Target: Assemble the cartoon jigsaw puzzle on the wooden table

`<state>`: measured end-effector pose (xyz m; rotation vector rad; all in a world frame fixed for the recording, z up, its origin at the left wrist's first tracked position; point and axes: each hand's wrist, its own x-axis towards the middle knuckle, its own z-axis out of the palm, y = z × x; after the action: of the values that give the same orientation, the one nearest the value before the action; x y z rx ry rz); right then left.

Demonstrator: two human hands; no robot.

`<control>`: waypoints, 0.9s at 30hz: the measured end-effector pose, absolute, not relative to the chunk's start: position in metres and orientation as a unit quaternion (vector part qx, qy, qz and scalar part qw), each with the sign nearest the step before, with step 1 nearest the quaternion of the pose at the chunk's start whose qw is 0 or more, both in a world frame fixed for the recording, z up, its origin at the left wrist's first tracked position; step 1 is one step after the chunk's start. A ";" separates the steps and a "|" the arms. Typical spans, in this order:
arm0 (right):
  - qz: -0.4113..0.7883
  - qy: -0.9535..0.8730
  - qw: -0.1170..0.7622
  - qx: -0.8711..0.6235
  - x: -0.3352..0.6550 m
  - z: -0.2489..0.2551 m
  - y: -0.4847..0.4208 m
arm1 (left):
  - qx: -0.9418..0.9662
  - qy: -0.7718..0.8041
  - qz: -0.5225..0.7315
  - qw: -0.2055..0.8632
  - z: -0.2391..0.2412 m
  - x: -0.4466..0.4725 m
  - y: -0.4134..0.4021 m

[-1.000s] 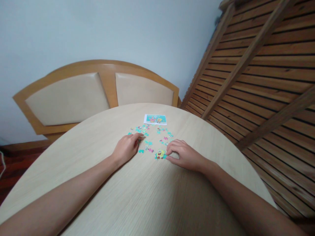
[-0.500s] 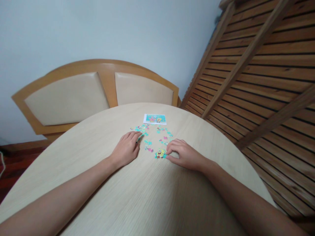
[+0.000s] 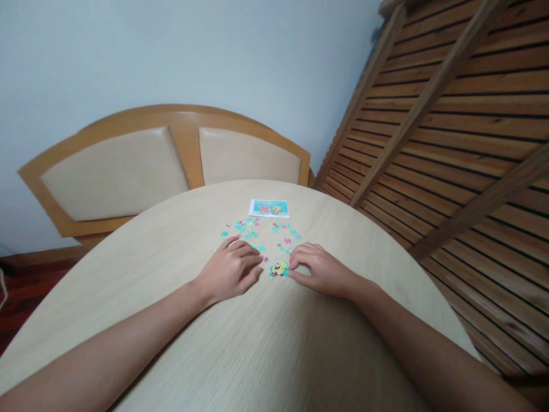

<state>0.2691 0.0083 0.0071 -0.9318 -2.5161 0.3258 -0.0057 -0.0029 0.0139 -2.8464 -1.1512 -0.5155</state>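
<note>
Small turquoise and pink loose puzzle pieces [image 3: 247,228] lie scattered on a round pale wooden table [image 3: 257,343]. A small joined cluster with a yellow figure [image 3: 279,267] sits between my hands. My right hand [image 3: 321,270] is curled, its fingertips and thumb pinching the cluster's right edge. My left hand [image 3: 230,269] lies flat just left of the cluster, fingers stretched toward it and covering a few loose pieces. A printed reference picture [image 3: 269,208] lies beyond the pieces.
Two wooden chair backs with beige pads [image 3: 115,171] stand behind the table against a pale wall. A slatted wooden panel [image 3: 450,143] leans along the right side. Dark floor [image 3: 17,286] shows at the left.
My left hand has slid from the loose pieces toward the right and nearer to me, ending beside the yellow cluster. My right hand has stayed on the cluster.
</note>
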 end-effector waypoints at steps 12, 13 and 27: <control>0.117 -0.910 0.218 -0.334 0.270 0.005 0.009 | -0.844 -0.487 -0.217 0.062 0.005 -0.017 0.011; 0.117 -0.909 0.218 -0.335 0.270 0.005 0.009 | -0.846 -0.484 -0.214 0.060 0.005 -0.017 0.011; 0.117 -0.912 0.215 -0.330 0.270 0.006 0.010 | -0.880 -0.424 -0.212 0.012 -0.002 -0.015 0.010</control>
<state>0.2702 0.0099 0.0065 -0.9148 -2.5292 0.3239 -0.0149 0.0104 -0.0021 -2.7440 -1.3222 -0.6624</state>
